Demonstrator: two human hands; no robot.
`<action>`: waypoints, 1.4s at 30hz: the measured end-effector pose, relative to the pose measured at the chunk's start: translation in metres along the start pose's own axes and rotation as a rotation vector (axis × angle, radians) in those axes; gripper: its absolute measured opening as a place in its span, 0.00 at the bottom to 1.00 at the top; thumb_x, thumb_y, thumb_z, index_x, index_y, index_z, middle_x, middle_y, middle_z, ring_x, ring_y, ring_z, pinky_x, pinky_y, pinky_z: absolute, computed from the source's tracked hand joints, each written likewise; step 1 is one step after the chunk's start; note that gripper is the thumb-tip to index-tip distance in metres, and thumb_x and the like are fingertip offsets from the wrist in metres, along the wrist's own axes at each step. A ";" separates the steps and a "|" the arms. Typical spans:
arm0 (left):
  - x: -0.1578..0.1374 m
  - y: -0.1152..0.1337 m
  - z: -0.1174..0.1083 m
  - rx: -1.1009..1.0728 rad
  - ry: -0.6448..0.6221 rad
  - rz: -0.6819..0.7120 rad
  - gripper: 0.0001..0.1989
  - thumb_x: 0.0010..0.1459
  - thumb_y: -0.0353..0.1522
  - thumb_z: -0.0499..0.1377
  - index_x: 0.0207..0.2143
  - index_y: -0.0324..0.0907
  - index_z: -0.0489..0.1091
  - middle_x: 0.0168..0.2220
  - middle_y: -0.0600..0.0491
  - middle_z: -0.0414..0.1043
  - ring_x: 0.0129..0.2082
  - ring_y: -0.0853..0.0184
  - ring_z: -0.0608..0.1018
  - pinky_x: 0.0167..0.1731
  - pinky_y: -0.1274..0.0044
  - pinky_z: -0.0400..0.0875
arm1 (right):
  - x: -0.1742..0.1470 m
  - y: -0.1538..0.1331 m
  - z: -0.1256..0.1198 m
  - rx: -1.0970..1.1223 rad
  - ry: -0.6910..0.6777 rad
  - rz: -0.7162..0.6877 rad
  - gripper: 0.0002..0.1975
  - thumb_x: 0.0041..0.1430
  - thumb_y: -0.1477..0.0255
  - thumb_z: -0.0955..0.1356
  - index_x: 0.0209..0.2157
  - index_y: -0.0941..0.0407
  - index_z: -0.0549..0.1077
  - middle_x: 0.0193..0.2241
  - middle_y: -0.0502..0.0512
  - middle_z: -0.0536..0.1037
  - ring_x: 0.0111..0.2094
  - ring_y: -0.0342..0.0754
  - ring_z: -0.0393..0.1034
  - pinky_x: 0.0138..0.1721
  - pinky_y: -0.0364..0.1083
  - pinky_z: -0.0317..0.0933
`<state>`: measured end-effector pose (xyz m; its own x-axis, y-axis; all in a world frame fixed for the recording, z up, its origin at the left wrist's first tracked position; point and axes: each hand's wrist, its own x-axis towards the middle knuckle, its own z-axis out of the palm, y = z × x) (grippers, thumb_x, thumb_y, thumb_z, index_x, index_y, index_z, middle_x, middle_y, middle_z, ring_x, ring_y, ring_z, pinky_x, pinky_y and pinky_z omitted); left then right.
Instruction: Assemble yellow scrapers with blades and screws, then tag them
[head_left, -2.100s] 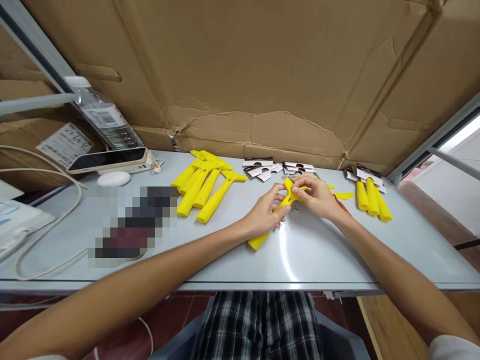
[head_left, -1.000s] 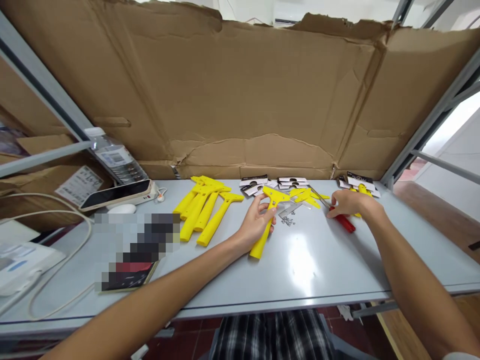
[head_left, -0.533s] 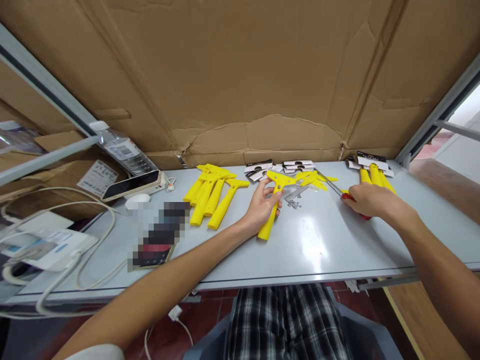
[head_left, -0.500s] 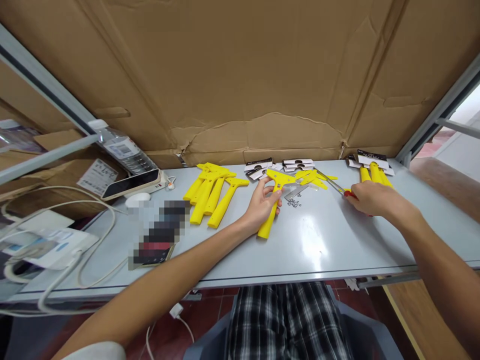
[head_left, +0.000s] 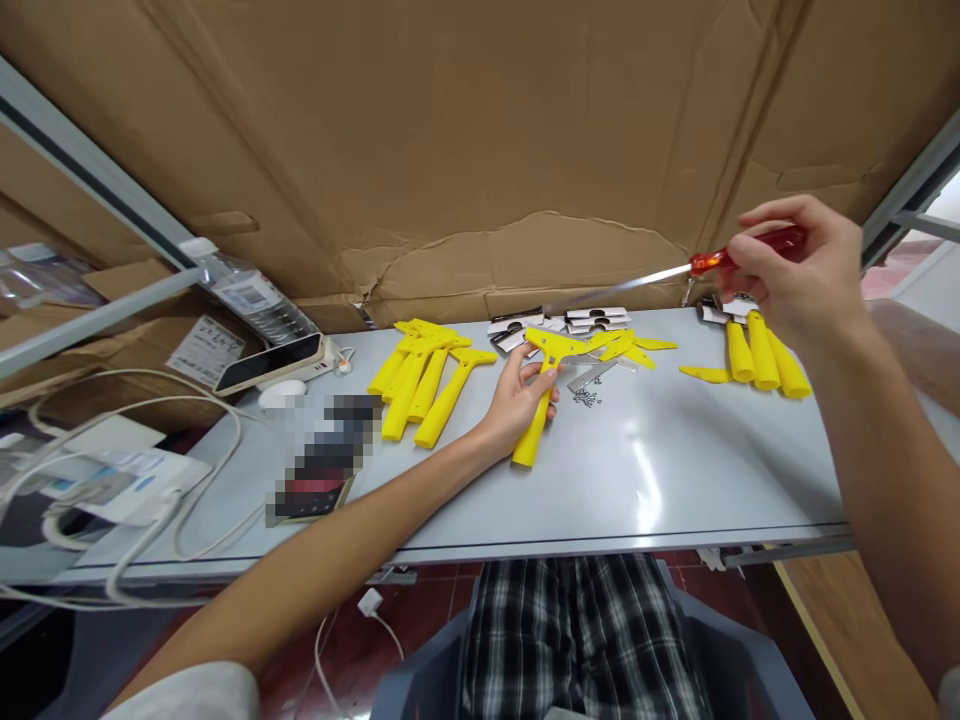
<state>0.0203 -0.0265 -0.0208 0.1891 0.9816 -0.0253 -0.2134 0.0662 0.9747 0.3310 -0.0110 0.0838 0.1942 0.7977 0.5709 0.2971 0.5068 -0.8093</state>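
Note:
My left hand (head_left: 523,393) is wrapped round the handle of a yellow scraper (head_left: 534,425), whose wide head points away from me. Raised at the right, my right hand (head_left: 802,262) grips the red handle of a screwdriver (head_left: 709,262). Its metal shaft points left, toward the space above the scraper head. Just past that head lie several flat yellow plastic pieces (head_left: 621,346). A metal blade (head_left: 591,376) and a small heap of screws (head_left: 587,397) rest beside the scraper.
Several yellow scraper bodies (head_left: 420,385) are piled to the left. More yellow handles with card labels (head_left: 763,360) lie at the right, near one yellow piece (head_left: 705,374). A phone (head_left: 311,505), white cables and a plastic bottle (head_left: 251,298) occupy the left side. Cardboard (head_left: 525,150) closes the back.
My right hand has lifted the screwdriver up from the table and its shaft now lies nearly level. A yellow piece shows on the table where that hand was. My left hand still holds the scraper.

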 end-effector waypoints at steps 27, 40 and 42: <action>0.000 0.000 0.000 0.073 0.017 -0.004 0.21 0.65 0.31 0.64 0.57 0.45 0.62 0.51 0.44 0.77 0.25 0.73 0.76 0.21 0.77 0.72 | -0.016 0.066 0.030 0.067 0.060 -0.070 0.33 0.46 0.50 0.80 0.36 0.56 0.63 0.29 0.51 0.73 0.29 0.48 0.77 0.28 0.49 0.75; -0.001 0.001 0.001 0.061 0.033 -0.017 0.22 0.63 0.31 0.66 0.57 0.46 0.63 0.51 0.44 0.78 0.25 0.73 0.76 0.22 0.77 0.72 | -0.017 0.059 0.031 0.102 0.082 -0.096 0.35 0.44 0.49 0.81 0.35 0.58 0.63 0.28 0.50 0.72 0.29 0.48 0.78 0.26 0.46 0.75; -0.001 0.001 0.001 0.059 0.032 -0.014 0.23 0.63 0.31 0.66 0.57 0.46 0.63 0.51 0.44 0.78 0.25 0.73 0.76 0.22 0.77 0.72 | -0.018 0.057 0.031 0.107 0.084 -0.088 0.36 0.42 0.49 0.82 0.34 0.58 0.63 0.28 0.50 0.72 0.28 0.48 0.77 0.26 0.47 0.75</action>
<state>0.0209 -0.0275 -0.0192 0.1609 0.9859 -0.0456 -0.1542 0.0708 0.9855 0.3152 0.0141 0.0233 0.2506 0.7211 0.6459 0.2157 0.6088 -0.7634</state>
